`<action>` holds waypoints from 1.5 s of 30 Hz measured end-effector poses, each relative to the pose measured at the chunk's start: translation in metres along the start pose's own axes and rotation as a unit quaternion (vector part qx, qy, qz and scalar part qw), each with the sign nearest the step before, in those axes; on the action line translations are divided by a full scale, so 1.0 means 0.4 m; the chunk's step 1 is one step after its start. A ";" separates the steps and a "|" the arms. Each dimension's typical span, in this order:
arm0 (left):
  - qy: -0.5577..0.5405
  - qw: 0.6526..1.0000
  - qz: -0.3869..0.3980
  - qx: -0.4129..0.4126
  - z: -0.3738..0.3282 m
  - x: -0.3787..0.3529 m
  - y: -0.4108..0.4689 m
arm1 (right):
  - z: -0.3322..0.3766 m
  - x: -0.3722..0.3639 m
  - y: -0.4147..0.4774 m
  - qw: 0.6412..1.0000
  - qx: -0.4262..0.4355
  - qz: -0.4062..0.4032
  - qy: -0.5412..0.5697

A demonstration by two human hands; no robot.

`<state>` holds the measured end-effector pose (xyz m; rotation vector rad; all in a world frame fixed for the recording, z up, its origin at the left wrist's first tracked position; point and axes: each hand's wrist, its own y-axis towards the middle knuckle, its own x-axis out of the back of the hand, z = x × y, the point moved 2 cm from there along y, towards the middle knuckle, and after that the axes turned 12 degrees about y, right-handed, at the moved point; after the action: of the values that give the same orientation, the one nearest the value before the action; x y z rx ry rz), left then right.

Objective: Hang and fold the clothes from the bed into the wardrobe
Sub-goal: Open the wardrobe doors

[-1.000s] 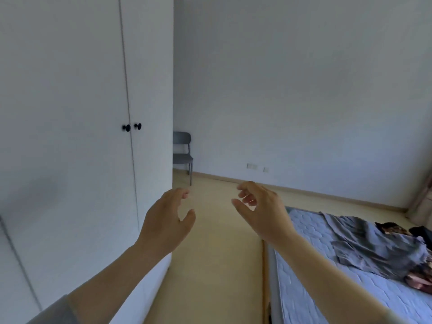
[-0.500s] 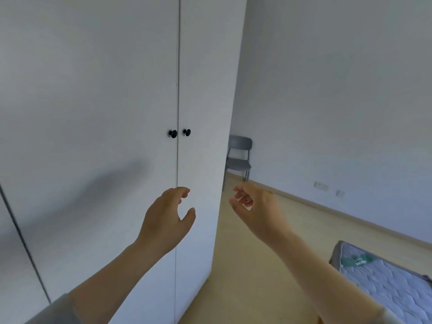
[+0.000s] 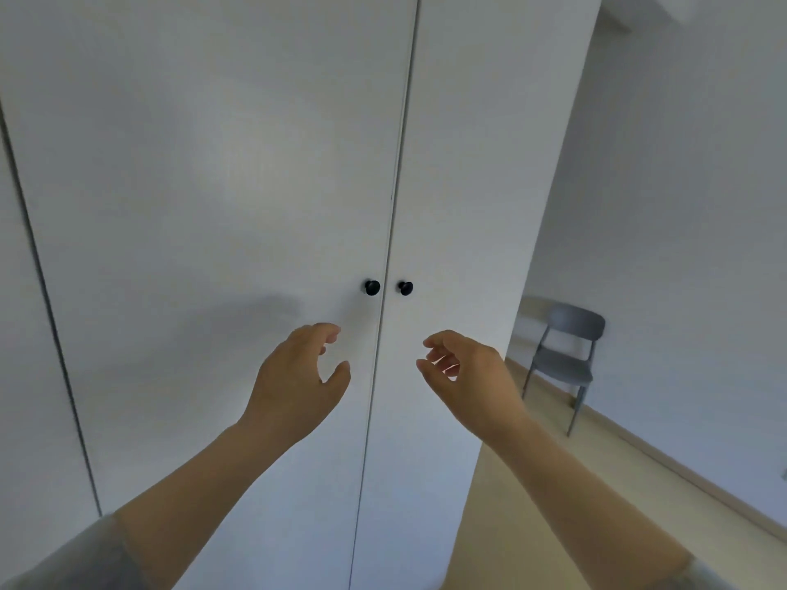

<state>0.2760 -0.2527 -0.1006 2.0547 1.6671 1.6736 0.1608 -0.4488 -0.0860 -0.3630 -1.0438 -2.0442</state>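
— So, what stands in front of the person?

— White wardrobe (image 3: 298,100), close up, filling the left and middle of the head camera's view. Its left door (image 3: 191,198) and right door (image 3: 468,172) are both closed and meet at a thin seam. A small round black knob sits on either side of that seam: the left knob (image 3: 372,287) and the right knob (image 3: 406,288), side by side at the same height.

— And the hands?

— Both are raised toward the doors, bare forearms reaching out of grey sleeves (image 3: 76,564). The left hand (image 3: 298,376) is just below the left knob and a little to its left. Its fingers are loosely bent, thumb apart, holding nothing and touching neither knob. The right hand (image 3: 472,372) is level with it, below and slightly right of the right knob. Its fingers are also slack and curved, and it is empty. The seam runs down between the two hands.

— Anything else in the room?

— To the right, past the wardrobe's side, a grey chair (image 3: 566,355) stands on a pale yellowish floor (image 3: 553,483) by a plain white wall (image 3: 681,206), well apart from the hands. A soft shadow (image 3: 272,308) falls on the left door.
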 end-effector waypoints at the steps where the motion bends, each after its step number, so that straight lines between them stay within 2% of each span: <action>1: 0.003 1.000 -0.012 0.001 -0.004 -0.001 0.020 | -0.009 -0.001 0.026 1.000 0.011 0.001 0.003; 10: 0.053 0.997 -0.054 -0.010 -0.033 -0.060 0.182 | -0.096 -0.040 0.227 0.997 0.075 0.005 -0.009; 20: 0.121 0.987 -0.074 0.072 -0.076 -0.132 0.244 | -0.207 -0.059 0.393 0.989 0.123 0.084 0.010; 24: 0.188 0.974 -0.089 0.092 -0.091 -0.144 0.241 | -0.239 -0.067 0.425 0.982 0.151 0.113 0.022; 30: 0.303 0.948 -0.016 0.099 -0.094 -0.154 0.273 | -0.254 -0.086 0.440 0.973 0.172 0.142 0.058; 36: 0.359 0.924 0.003 0.133 -0.081 -0.169 0.276 | -0.261 -0.086 0.432 0.975 0.164 0.143 0.050; 45: 0.368 0.918 0.034 0.145 -0.079 -0.164 0.276 | -0.254 -0.080 0.385 0.982 0.125 0.099 0.099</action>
<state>0.3393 -0.3646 -0.0689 1.6748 2.1557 2.5867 0.3079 -0.5642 -0.0819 -0.1240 -1.0794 -1.7099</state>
